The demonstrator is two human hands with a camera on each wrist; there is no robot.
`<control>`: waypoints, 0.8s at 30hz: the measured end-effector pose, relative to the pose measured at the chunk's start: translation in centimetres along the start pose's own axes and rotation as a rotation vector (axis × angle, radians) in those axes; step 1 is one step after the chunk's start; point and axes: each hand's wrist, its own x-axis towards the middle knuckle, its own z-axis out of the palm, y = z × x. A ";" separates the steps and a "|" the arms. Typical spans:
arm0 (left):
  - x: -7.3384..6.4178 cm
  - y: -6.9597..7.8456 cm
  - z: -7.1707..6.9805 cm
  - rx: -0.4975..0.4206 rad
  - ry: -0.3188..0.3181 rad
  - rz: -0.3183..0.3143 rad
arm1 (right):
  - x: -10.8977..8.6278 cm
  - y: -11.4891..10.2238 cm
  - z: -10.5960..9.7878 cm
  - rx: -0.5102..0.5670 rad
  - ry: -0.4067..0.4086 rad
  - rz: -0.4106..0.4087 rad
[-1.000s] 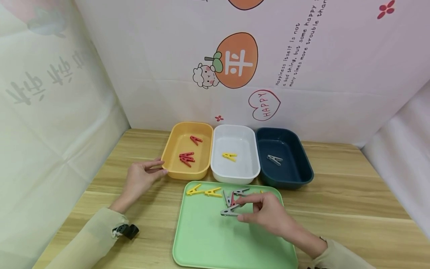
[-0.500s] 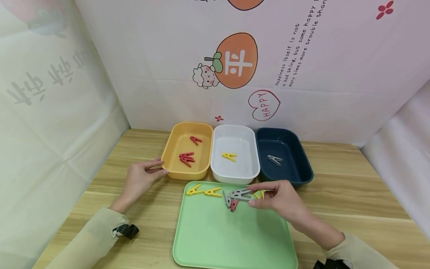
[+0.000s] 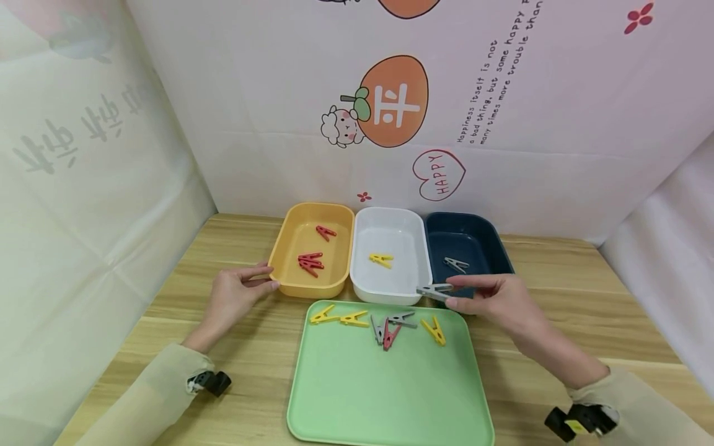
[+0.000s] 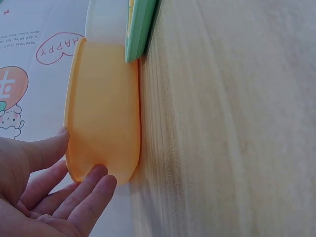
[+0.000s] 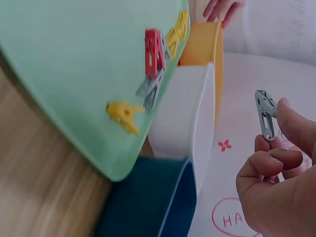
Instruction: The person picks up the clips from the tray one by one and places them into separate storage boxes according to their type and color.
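Observation:
In the head view my right hand (image 3: 499, 303) pinches a grey clothespin (image 3: 434, 292) between thumb and fingertips, above the near edge where the white bin (image 3: 390, 226) and dark blue bin (image 3: 465, 226) meet. The right wrist view shows that clothespin (image 5: 265, 114) raised off the tray. My left hand (image 3: 237, 303) touches the near left corner of the yellow bin (image 3: 295, 248), its fingers loosely extended against the outer wall (image 4: 103, 113). Red clothespins (image 3: 310, 262) lie in the yellow bin, a yellow clothespin (image 3: 381, 259) in the white one, a grey clothespin (image 3: 456, 265) in the blue one.
A light green tray (image 3: 385, 396) lies in front of the bins. Along its far side are yellow clothespins (image 3: 354, 318), a red clothespin (image 3: 390, 335) and grey clothespins (image 3: 401, 319). The wooden table (image 3: 580, 297) extends to both sides, with a printed cloth (image 3: 279, 124) behind.
My right hand has carried the grey clothespin from over the tray up and right to the blue bin's near edge, uncovering a yellow clothespin on the tray. The left hand has stayed put.

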 end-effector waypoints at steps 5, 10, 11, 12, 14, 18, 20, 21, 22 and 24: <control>0.0 0.1 0.0 0.006 0.000 0.002 | 0.9 0.3 -1.9 -0.050 0.019 -0.007; 0.0 0.1 0.1 -0.003 -0.001 0.002 | 1.9 0.2 -3.5 -0.096 0.028 0.010; 0.0 0.1 0.1 -0.005 -0.001 0.002 | 2.1 0.2 -3.8 -0.100 0.030 0.012; 0.0 0.1 0.1 -0.005 0.000 0.002 | 2.3 0.2 -4.1 -0.104 0.031 0.017; 0.0 0.1 0.1 -0.004 0.000 0.003 | 2.8 0.2 -4.6 -0.121 0.034 0.018; -0.1 0.2 0.0 -0.005 -0.001 0.002 | 3.9 0.2 -5.2 -0.180 0.027 0.027; -0.1 0.2 0.0 -0.003 -0.004 -0.001 | 4.5 0.1 -5.4 -0.198 0.016 0.042; -0.1 0.2 0.0 -0.002 -0.005 -0.003 | 4.8 0.1 -5.5 -0.207 0.010 0.047; -0.1 0.2 0.0 0.000 -0.004 -0.005 | 5.1 0.1 -5.5 -0.214 0.006 0.053; -0.1 0.2 0.0 0.003 -0.004 -0.008 | 5.7 0.1 -5.6 -0.238 -0.005 0.060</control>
